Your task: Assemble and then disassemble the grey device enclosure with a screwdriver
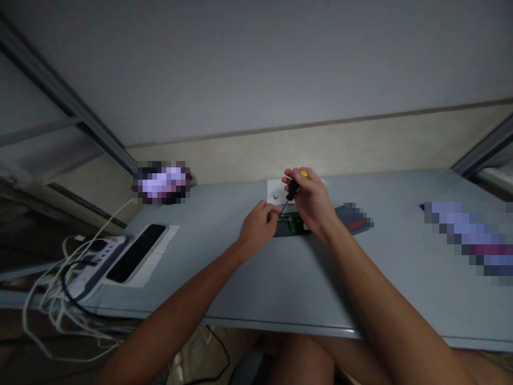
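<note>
My right hand (310, 200) grips a small screwdriver (294, 187) with a black and yellow handle, its thin shaft slanting down and left. The tip meets a green circuit board (294, 222) that lies in a dark flat device (286, 230) on the grey table (248, 283). My left hand (259, 227) rests at the left end of that device, fingertips pinched right by the screwdriver tip. Whether the fingers hold a screw is too small to tell.
A white sheet (276, 191) with tiny dark parts lies just behind the hands. A phone (136, 252) on a white box, a power strip (94, 262) and tangled cables (52, 305) sit at the left edge. A wall runs behind the table.
</note>
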The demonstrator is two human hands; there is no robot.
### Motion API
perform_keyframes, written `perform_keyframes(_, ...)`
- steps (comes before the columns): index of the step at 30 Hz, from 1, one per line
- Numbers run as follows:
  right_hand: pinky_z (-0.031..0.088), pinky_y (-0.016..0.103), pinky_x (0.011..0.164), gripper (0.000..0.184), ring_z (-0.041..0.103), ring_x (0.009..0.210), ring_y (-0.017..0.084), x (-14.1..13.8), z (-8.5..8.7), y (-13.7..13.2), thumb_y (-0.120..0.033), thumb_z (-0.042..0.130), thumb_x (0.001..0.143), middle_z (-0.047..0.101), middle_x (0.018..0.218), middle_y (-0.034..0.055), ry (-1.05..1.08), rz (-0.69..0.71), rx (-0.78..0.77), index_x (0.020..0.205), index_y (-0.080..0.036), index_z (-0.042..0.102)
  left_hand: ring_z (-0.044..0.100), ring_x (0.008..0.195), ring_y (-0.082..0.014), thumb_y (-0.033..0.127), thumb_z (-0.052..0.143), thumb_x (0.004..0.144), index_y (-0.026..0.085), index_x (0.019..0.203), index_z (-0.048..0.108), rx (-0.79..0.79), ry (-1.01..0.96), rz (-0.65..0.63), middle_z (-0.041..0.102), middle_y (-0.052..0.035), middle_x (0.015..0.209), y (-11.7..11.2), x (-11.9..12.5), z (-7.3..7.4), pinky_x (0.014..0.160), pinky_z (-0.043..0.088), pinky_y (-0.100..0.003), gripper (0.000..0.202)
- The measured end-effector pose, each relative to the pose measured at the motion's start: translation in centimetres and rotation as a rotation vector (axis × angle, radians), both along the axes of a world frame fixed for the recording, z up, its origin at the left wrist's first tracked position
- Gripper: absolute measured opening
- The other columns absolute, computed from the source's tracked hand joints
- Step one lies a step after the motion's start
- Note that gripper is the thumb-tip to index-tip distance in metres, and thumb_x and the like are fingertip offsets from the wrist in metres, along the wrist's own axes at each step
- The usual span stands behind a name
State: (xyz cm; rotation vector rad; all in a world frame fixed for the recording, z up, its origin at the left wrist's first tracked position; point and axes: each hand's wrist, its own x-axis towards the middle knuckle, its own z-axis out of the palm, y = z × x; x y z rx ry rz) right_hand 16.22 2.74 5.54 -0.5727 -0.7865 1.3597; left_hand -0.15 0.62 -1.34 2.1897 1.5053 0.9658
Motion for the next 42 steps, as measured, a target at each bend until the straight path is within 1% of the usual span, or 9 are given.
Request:
perform_keyframes(5, 0.043, 0.027, 0.061, 0.063, 0.05, 0.063, 0.011, -0.1, -0.3, 0.5, -0.067, 0.1, 0.066, 0.052, 0.07, -0.0086, -0.077, -0.09, 0.061, 0.089, -0.028, 0.056, 0.064, 0.084, -0.0164, 0.01, 0.054, 0.104, 0.021, 0.099, 0.075, -0.007, 0.005, 0.005, 0.071, -0.0038, 0.103, -0.1, 0.1, 0.2, 0.086, 0.054, -0.031, 0.024)
perform_keyframes(11, 0.048, 0.03, 0.069, 0.053, 0.057, 0.07, 0.013, 0.3, -0.4, 0.7, -0.074, 0.078, 0.086, 0.06, 0.082, -0.0039, -0.123, -0.06, 0.064, 0.114, -0.029, 0.073, 0.065, 0.085, -0.0166, 0.01, 0.053, 0.104, 0.02, 0.098, 0.077, -0.024, 0.011, 0.007, 0.071, -0.004, 0.103, -0.1, 0.1, 0.3, 0.087, 0.054, -0.031, 0.026)
perform_keyframes(15, 0.049, 0.029, 0.071, 0.041, 0.06, 0.076, 0.013, 0.8, -0.3, 0.3, -0.062, 0.088, 0.081, 0.062, 0.084, -0.0029, -0.151, -0.031, 0.056, 0.099, -0.028, 0.075, 0.065, 0.084, -0.0166, 0.011, 0.053, 0.105, 0.02, 0.1, 0.079, -0.028, 0.002, 0.005, 0.07, -0.0042, 0.103, -0.1, 0.0, 0.3, 0.086, 0.054, -0.031, 0.027)
perform_keyframes(22, 0.05, 0.028, 0.066, 0.063, 0.064, 0.075, 0.013, 0.8, -0.3, 0.0, -0.071, 0.098, 0.067, 0.07, 0.091, -0.0021, -0.126, -0.048, 0.024, 0.085, -0.026, 0.057, 0.066, 0.086, -0.0172, 0.012, 0.054, 0.105, 0.021, 0.102, 0.08, -0.023, 0.003, -0.002, 0.069, -0.0041, 0.101, -0.2, 0.0, 0.3, 0.085, 0.055, -0.03, 0.028)
perform_keyframes(26, 0.045, 0.028, 0.058, 0.067, 0.048, 0.058, 0.01, 0.7, -0.5, 0.3, -0.073, 0.095, 0.073, 0.049, 0.067, -0.008, -0.132, -0.071, 0.058, 0.079, -0.027, 0.047, 0.065, 0.087, -0.0173, 0.01, 0.053, 0.105, 0.02, 0.102, 0.078, -0.009, 0.013, -0.004, 0.07, -0.0044, 0.102, -0.1, -0.1, 0.2, 0.087, 0.054, -0.03, 0.027)
perform_keyframes(28, 0.045, 0.028, 0.057, 0.064, 0.045, 0.056, 0.011, 0.7, -0.5, 0.4, -0.077, 0.091, 0.075, 0.044, 0.065, -0.0083, -0.112, -0.081, 0.064, 0.081, -0.027, 0.05, 0.065, 0.087, -0.0177, 0.01, 0.053, 0.104, 0.019, 0.102, 0.076, -0.004, 0.02, -0.005, 0.07, -0.0046, 0.103, -0.1, -0.1, 0.2, 0.088, 0.054, -0.031, 0.025)
perform_keyframes(31, 0.049, 0.031, 0.063, 0.057, 0.054, 0.063, 0.013, 0.7, -0.3, 0.4, -0.081, 0.082, 0.082, 0.054, 0.072, -0.0045, -0.042, -0.045, 0.066, 0.092, -0.028, 0.064, 0.065, 0.089, -0.0181, 0.009, 0.052, 0.104, 0.02, 0.099, 0.075, -0.006, 0.026, -0.013, 0.071, -0.0046, 0.103, 0.0, -0.2, 0.1, 0.088, 0.054, -0.032, 0.025)
perform_keyframes(36, 0.055, 0.034, 0.072, 0.04, 0.062, 0.075, 0.017, 1.4, -0.1, 0.1, -0.059, 0.09, 0.079, 0.064, 0.083, -0.0005, 0.02, 0.037, 0.01, 0.095, -0.028, 0.07, 0.066, 0.089, -0.018, 0.01, 0.052, 0.105, 0.02, 0.099, 0.076, -0.01, 0.022, -0.012, 0.07, -0.0045, 0.103, -0.1, -0.2, 0.2, 0.087, 0.054, -0.032, 0.027)
perform_keyframes(42, 0.053, 0.029, 0.071, 0.053, 0.064, 0.08, 0.014, 1.6, 0.0, -0.1, -0.053, 0.104, 0.064, 0.068, 0.093, -0.0022, -0.005, 0.032, 0.007, 0.088, -0.027, 0.063, 0.065, 0.086, -0.0175, 0.011, 0.052, 0.105, 0.02, 0.1, 0.078, -0.019, 0.0, -0.015, 0.07, -0.0049, 0.103, -0.1, -0.2, 0.1, 0.085, 0.054, -0.031, 0.028)
